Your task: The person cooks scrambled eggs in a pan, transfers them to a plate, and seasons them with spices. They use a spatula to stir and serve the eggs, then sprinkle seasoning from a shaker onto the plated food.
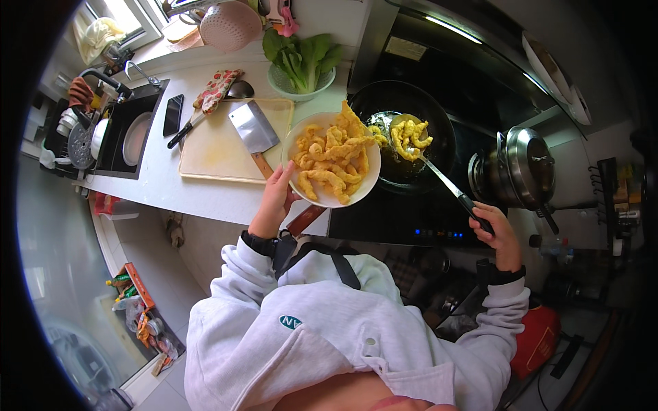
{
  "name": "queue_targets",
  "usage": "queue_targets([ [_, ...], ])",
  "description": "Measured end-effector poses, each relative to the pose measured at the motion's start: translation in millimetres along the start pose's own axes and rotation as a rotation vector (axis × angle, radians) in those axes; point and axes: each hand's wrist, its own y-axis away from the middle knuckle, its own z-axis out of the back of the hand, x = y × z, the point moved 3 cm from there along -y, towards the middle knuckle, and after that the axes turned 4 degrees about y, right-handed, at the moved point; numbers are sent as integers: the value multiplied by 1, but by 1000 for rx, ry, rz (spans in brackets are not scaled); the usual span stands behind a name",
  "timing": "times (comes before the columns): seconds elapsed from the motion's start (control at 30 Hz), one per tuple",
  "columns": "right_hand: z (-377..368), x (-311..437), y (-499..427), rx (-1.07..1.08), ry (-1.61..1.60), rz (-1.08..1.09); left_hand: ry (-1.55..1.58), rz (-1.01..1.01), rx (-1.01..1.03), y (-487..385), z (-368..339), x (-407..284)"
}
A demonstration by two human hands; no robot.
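My left hand (276,195) grips the near left rim of a white plate (371,185), which is heaped with golden battered fried strips (329,156). Closed around the black handle of a long metal skimmer (443,179) is my right hand (496,232). The skimmer's bowl holds several fried pieces (409,137) above a dark wok (442,110) with oil in it. Another fried piece (378,134) shows between the plate and the skimmer, at the wok's left side. The plate overlaps the wok's left rim, and a reddish-brown wok handle (305,220) sticks out below the plate.
Left of the plate, a cleaver (254,128) lies on a cutting board (216,164), near a knife (180,134), a phone (173,115) and a ladle (240,89). A colander of leafy greens (303,61) stands behind. Lidded metal pots (529,164) stand right of the wok; a sink (121,149) is far left.
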Motion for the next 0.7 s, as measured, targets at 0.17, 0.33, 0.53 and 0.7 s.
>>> queue_targets([
  [0.17, -2, 5, 4, 17, 13, 23, 43, 4, -15, -5, -2, 5],
  [0.33, -1, 6, 6, -12, -21, 13, -2, 13, -38, -6, 2, 5],
  [0.53, 0, 7, 7, -2, -2, -6, 20, -5, -70, -6, -2, 4],
  [0.7, -16, 30, 34, -41, 170, 40, -94, 45, -137, -5, -2, 0],
])
